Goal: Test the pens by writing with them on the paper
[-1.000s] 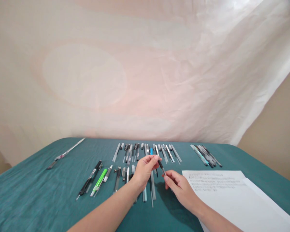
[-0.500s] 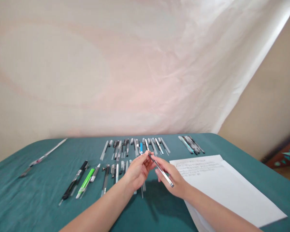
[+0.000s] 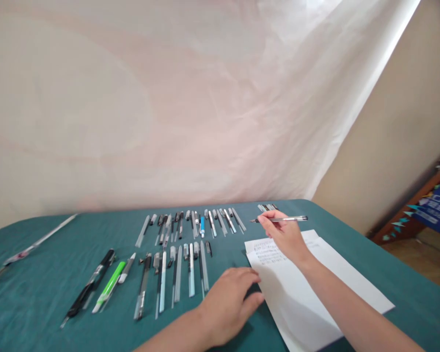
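In my right hand (image 3: 283, 234) is a slim pen (image 3: 288, 219) with a clear barrel, pinched near its tip and lying almost level above the top of the paper. Its point faces left. My left hand (image 3: 232, 303) holds nothing; its fingers are spread at the left edge of the white paper (image 3: 315, 278). Several rows of handwriting cover the upper part of that sheet, and another sheet lies under it. Just left of my left hand, a row of pen parts, with caps, barrels and refills, includes a clear barrel (image 3: 204, 266) and a small black cap (image 3: 209, 248).
A farther row of pen parts holds a blue piece (image 3: 202, 227). Behind my right hand lies a small bundle of pens (image 3: 267, 207). At the left are a green pen barrel (image 3: 110, 286), a black pen (image 3: 90, 286) and a long thin clear strip (image 3: 40, 242) on the green cloth.
My hands have parted. The right one has carried the pen rightward over the paper, and the left has let go and come down by the paper's edge. The view has turned right.
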Demonstrator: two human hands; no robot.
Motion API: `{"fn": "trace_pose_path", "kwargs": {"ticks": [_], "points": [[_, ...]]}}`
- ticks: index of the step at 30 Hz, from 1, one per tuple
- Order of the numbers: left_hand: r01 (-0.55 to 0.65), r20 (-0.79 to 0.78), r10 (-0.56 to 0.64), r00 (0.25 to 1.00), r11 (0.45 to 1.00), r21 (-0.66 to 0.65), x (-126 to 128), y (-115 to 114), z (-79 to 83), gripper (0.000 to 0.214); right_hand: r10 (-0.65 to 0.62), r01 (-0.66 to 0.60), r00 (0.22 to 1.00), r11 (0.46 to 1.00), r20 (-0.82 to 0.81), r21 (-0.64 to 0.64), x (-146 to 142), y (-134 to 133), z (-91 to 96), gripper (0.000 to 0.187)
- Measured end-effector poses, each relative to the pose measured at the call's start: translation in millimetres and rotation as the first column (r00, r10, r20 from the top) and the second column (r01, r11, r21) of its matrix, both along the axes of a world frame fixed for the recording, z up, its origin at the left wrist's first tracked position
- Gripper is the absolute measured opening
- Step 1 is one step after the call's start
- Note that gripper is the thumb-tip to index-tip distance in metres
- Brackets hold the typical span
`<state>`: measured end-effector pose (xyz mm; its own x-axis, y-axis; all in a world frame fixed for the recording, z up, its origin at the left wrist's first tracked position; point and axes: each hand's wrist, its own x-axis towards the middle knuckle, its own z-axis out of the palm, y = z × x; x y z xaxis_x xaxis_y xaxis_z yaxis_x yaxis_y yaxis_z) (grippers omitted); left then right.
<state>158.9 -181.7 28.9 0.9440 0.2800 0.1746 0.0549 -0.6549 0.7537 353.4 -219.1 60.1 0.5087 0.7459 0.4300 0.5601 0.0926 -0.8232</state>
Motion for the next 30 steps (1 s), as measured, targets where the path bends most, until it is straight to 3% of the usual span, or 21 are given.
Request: {"fn": "trace_pose_path", "kwargs": {"ticks": [3, 6, 8, 15, 19, 30], "points": [[0.134, -0.108, -0.112, 0.988, 0.966, 0.219, -2.9, -8.6, -1.7, 0.043, -0.052, 0.044, 0.975, 0.998, -0.216, -0.042, 26.6, -11.2, -18.1, 0.031], [0.196, -0.169, -0.152, 0.974, 0.937, 0.289, -2.8, -9.2, -5.6, 0.052, -0.044, -0.009, 0.914, 0.992, -0.403, -0.129, 46.2, -29.1, -40.0, 0.032], [0.201, -0.187, -0.149, 0.971, 0.932, 0.303, -2.5, -8.1, -7.2, 0.054, -0.064, -0.019, 0.899, 0.983, -0.434, -0.184, 55.3, -41.6, -51.8, 0.031], [0.197, -0.198, -0.139, 0.970, 0.930, 0.310, -2.4, -7.6, -9.8, 0.054, -0.177, 0.128, 0.968, 0.958, -0.176, -0.258, 66.9, -68.2, -77.8, 0.018], [0.192, -0.181, -0.138, 0.974, 0.924, 0.329, -2.0, -7.6, -11.9, 0.054, -0.224, 0.213, 0.974, 0.942, -0.015, -0.258, 68.6, -71.9, -85.4, 0.021], [0.210, -0.183, -0.157, 0.971, 0.922, 0.326, -1.3, -5.3, -10.3, 0.051, -0.270, 0.289, 0.957, 0.926, 0.111, -0.242, 79.3, -74.1, -90.8, 0.019]]}}
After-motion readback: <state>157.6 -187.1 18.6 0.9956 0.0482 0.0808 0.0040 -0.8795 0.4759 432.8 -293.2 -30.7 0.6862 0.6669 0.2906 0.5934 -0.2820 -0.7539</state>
